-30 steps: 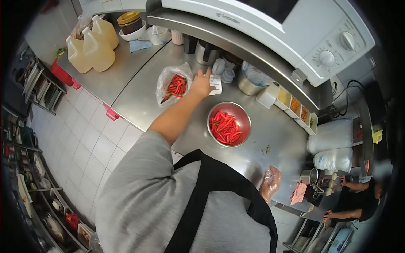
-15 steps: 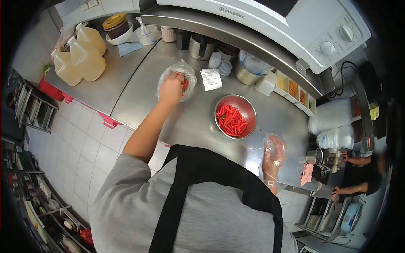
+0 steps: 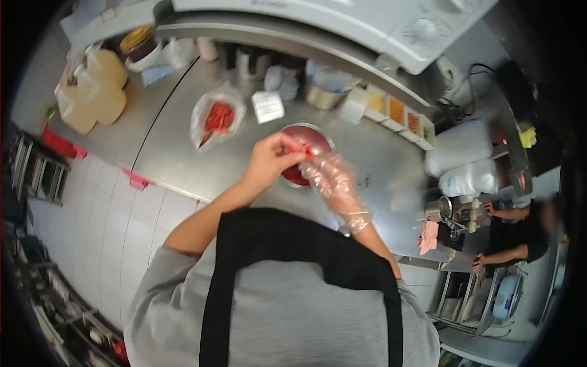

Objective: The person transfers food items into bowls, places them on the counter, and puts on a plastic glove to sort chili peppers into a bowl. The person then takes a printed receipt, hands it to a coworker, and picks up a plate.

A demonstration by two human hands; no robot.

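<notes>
My bare left hand [image 3: 269, 160] pinches a red chili pepper [image 3: 305, 152] above the bowl. My right hand [image 3: 334, 181], in a clear plastic glove, has its fingers closed on the same chili from the other side. Beneath them is a round metal bowl [image 3: 322, 138], mostly covered by my hands; its contents are largely hidden. To the left an open clear plastic bag [image 3: 200, 116] lies on the steel counter, with red chilies [image 3: 220, 115] showing inside. Small dark bits [image 3: 365, 181] lie to the right of my gloved hand.
A paper slip [image 3: 268, 107] lies behind the bowl. White containers of seasonings [image 3: 396, 112] line the back right. Jugs of yellowish liquid [image 3: 92, 95] stand at the left. At the far right, another person's hands [image 3: 479, 262] are near a pink cloth [image 3: 428, 237].
My left hand has left the bag and moved right to the bowl. My right hand has come in from the right, and both now meet at a chili. The view has shifted slightly.
</notes>
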